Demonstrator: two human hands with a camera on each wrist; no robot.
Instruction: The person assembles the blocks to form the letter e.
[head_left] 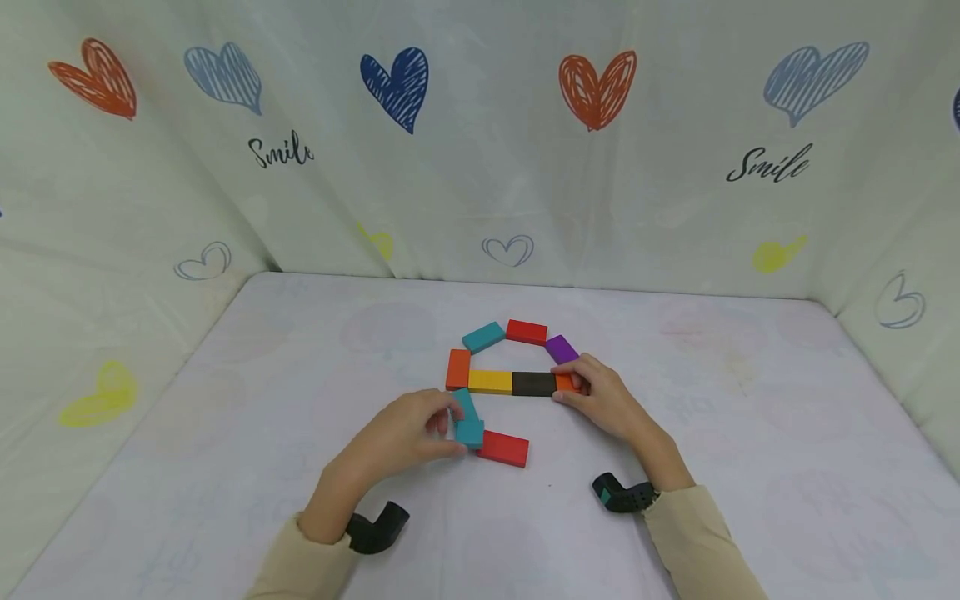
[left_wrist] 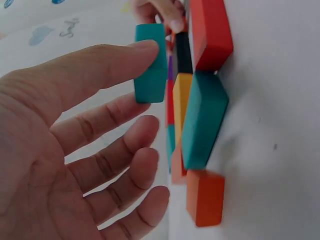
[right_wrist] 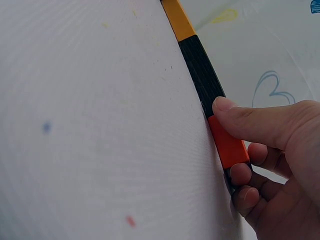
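Observation:
My left hand (head_left: 408,429) pinches a teal block (left_wrist: 150,82) between thumb and index finger, the other fingers loosely bent. In the head view this block overlaps another teal block (head_left: 465,403) lying on the table. Beside them lies a red block (head_left: 504,448). An orange block (left_wrist: 205,199), hidden by the hand in the head view, shows in the left wrist view. My right hand (head_left: 606,400) grips the red-orange block (right_wrist: 229,142) at the right end of a row, thumb at its seam with the black block (head_left: 533,383). Its fingertips cover a dark piece's edge.
Left of the black block come a yellow block (head_left: 491,382) and an upright orange block (head_left: 458,369). Above them, teal (head_left: 483,337), red (head_left: 527,332) and purple (head_left: 562,348) blocks form an arch. A printed curtain (head_left: 480,192) stands behind the white table (head_left: 360,333).

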